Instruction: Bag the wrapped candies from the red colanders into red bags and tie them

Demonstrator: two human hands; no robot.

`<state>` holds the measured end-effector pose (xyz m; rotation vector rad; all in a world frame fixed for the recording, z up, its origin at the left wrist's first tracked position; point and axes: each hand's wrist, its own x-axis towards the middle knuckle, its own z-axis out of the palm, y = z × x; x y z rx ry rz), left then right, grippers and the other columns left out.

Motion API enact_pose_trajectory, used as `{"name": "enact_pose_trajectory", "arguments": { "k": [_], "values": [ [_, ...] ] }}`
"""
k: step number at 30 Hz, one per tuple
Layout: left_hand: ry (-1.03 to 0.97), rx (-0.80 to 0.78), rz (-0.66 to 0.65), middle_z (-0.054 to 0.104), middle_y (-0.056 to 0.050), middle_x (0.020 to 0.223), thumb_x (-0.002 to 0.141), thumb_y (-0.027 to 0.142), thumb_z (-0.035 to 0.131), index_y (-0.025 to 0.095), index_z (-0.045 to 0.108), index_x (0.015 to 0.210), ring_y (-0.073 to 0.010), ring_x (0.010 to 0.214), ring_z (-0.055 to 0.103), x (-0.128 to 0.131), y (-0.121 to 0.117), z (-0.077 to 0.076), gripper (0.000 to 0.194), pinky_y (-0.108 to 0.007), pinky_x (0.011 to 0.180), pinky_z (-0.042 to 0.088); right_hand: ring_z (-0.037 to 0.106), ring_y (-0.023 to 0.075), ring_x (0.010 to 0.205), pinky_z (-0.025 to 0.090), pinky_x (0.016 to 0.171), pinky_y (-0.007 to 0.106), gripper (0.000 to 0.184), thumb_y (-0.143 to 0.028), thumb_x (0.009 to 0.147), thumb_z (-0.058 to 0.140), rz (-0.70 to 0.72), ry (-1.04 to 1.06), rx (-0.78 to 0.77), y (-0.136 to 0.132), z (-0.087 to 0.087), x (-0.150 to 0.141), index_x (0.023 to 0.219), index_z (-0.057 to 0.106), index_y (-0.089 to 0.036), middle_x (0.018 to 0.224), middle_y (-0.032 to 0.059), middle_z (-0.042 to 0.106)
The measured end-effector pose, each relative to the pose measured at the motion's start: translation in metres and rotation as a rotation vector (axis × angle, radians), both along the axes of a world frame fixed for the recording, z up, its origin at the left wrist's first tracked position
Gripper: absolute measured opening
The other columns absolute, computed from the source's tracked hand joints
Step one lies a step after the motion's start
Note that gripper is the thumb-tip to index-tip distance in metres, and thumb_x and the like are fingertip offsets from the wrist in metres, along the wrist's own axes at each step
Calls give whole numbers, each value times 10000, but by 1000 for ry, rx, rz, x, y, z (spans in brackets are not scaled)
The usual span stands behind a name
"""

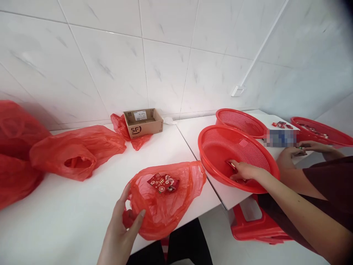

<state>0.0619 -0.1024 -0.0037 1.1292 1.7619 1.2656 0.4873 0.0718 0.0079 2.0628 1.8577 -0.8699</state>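
My left hand (121,221) grips the near-left edge of a translucent red plastic bag (154,224), thumb and fingers on either side of the film. The bag lies spread with its mouth up, and a few dark red printed packets (160,183) with white and gold characters rest inside. Farther right, my right hand (244,172) reaches down into a red perforated plastic basket (208,141). Its fingers are closed on a small red and gold packet (231,164), partly hidden by the hand.
Several red plastic bags (79,147) lie at the left. A cardboard box (146,127) stands by the wall. Behind my basket is another red basket (239,121). A co-worker's hands (311,147) are at the right, near a further basket (322,129) and small red packets (282,125).
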Motion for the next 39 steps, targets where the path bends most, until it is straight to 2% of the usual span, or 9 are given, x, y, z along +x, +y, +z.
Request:
{"name": "enact_pose_trajectory", "arguments": {
  "k": [4, 11, 15, 19, 21, 24, 29, 34, 39],
  "values": [
    [-19, -3, -27, 546, -68, 1315, 758, 530, 653, 322, 372, 1461, -112, 678, 555, -1, 1, -1, 785, -277, 667, 537, 646, 178, 570, 471, 510, 245, 693, -167, 781, 640, -41, 157, 17, 3, -12, -2, 1385, 303, -135, 700, 32, 651],
    [-78, -50, -44, 552, -56, 1301, 718, 566, 678, 336, 338, 1474, -105, 665, 566, -1, 2, -4, 861, -282, 694, 547, 617, 148, 555, 472, 515, 247, 318, -135, 759, 632, -69, 356, 104, 11, 7, -15, 1061, 539, -167, 736, 29, 643],
    [-123, -43, -38, 502, -49, 1367, 730, 566, 667, 333, 309, 1486, -113, 726, 583, -1, 1, -4, 868, -258, 702, 545, 649, 172, 706, 522, 612, 274, 236, -200, 822, 586, -104, 533, 211, 9, 31, -27, 1053, 545, -166, 821, 62, 652],
    [-122, -35, -25, 511, -66, 1361, 730, 561, 671, 319, 333, 1481, -115, 701, 584, 0, 2, -3, 859, -262, 694, 550, 652, 181, 872, 558, 734, 311, 334, -231, 817, 635, -238, 1015, 307, -4, 68, -58, 1132, 531, -194, 1017, 75, 641],
    [-143, -39, -19, 511, -71, 1371, 737, 558, 667, 326, 339, 1476, -138, 758, 615, 1, 4, -2, 841, -261, 698, 551, 653, 168, 842, 561, 720, 303, 378, -215, 774, 695, -265, 1263, 290, -16, 85, -83, 1122, 549, -205, 994, 50, 643],
    [-165, -43, -20, 523, -71, 1369, 753, 545, 659, 341, 335, 1474, -158, 811, 637, 3, 5, 0, 817, -273, 724, 552, 655, 151, 802, 553, 689, 279, 422, -194, 746, 730, -167, 1438, 160, -36, 98, -128, 1127, 551, -232, 963, 23, 653],
    [-193, -25, -45, 639, -70, 1174, 775, 503, 662, 308, 318, 1488, -146, 726, 609, 4, 5, 2, 816, -287, 706, 541, 656, 161, 853, 539, 730, 294, 414, -262, 769, 732, -40, 1513, -78, -60, 76, -194, 1135, 541, -238, 995, 31, 662],
    [-273, -24, -69, 550, -89, 1327, 803, 478, 639, 310, 283, 1499, -167, 841, 630, 0, 5, -2, 799, -294, 738, 537, 626, 175, 983, 504, 874, 321, 245, -309, 846, 666, 205, 1305, 123, -70, 29, -232, 1069, 619, -219, 1058, 41, 651],
    [-277, -33, -91, 524, -104, 1346, 792, 441, 660, 294, 258, 1510, -193, 935, 627, -8, 6, -10, 836, -323, 816, 531, 632, 180, 1029, 504, 922, 335, 254, -313, 853, 658, 139, 1370, 131, -74, 13, -235, 1088, 626, -221, 1105, 46, 655]
  ]
}}
